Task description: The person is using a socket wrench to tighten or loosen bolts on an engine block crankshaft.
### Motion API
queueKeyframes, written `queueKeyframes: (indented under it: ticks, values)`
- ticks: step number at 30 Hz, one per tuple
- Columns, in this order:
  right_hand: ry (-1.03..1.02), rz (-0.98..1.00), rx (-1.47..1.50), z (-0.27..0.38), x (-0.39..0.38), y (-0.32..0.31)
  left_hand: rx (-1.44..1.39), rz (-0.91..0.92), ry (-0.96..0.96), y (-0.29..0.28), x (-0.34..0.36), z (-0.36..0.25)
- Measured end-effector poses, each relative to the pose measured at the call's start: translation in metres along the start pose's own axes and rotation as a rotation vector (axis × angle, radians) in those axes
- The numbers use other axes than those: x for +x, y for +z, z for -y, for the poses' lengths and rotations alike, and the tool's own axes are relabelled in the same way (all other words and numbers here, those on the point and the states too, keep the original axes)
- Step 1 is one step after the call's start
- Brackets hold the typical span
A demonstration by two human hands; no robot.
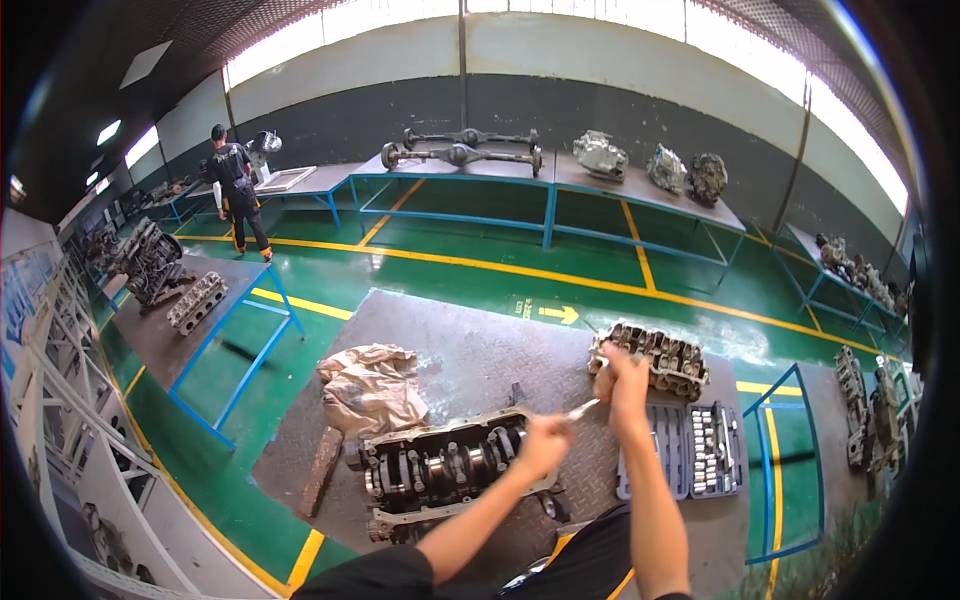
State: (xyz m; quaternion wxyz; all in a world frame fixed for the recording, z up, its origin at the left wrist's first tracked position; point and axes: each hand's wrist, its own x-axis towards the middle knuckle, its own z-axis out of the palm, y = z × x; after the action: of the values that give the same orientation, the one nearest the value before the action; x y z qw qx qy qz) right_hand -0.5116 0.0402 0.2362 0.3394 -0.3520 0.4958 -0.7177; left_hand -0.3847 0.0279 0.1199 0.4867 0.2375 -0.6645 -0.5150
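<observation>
head view: holding silver tool (583, 408) between both hands over workbench (480, 345), right of engine block (440, 470) and just short of cylinder head (668, 362). gripping near end in left hand (545, 447), fist fully closed, no gap visible. meeting far end with right hand (622, 385), fingers curled; cannot tell if wrapped round tool or only touching, too small to make out. partly behind right forearm (655, 510): open socket case (670, 430), sockets in rows. left of cylinder head, up behind block: crumpled tan cloth (370, 385); lower down, rusty-brown bar (322, 470). beyond workbench: green floor (430, 279) with yellow lines, then blue-framed table (548, 212) bearing two axles (430, 156). far left: person in dark clothes (236, 185), upright, back to camera.
</observation>
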Motion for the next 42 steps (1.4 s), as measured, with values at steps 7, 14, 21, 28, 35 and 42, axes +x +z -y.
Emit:
queueKeyframes:
  ticks: [7, 14, 21, 28, 35, 42]
  values:
    - [-0.080, 0.032, -0.365, -0.026, 0.007, 0.120, -0.101, 0.011, 0.106, 0.034, 0.032, 0.102]
    - [0.073, 0.036, 0.124, 0.004, -0.042, 0.025, 0.107, 0.254, 0.013, -0.024, -0.030, -0.019]
    - [0.084, 0.383, -0.070, -0.003, -0.023, 0.090, -0.050, -0.305, -0.118, -0.064, 0.053, 0.023]
    - [-0.058, 0.063, -0.013, -0.010, 0.029, 0.117, 0.030, 0.053, 0.149, 0.041, 0.066, 0.078]
    - [0.015, 0.143, 0.170, 0.017, 0.000, 0.019, -0.002, -0.092, -0.035, -0.011, -0.013, -0.011]
    - [-0.016, 0.172, -0.358, -0.011, -0.032, 0.105, -0.089, -0.136, 0.177, 0.023, 0.076, 0.070]
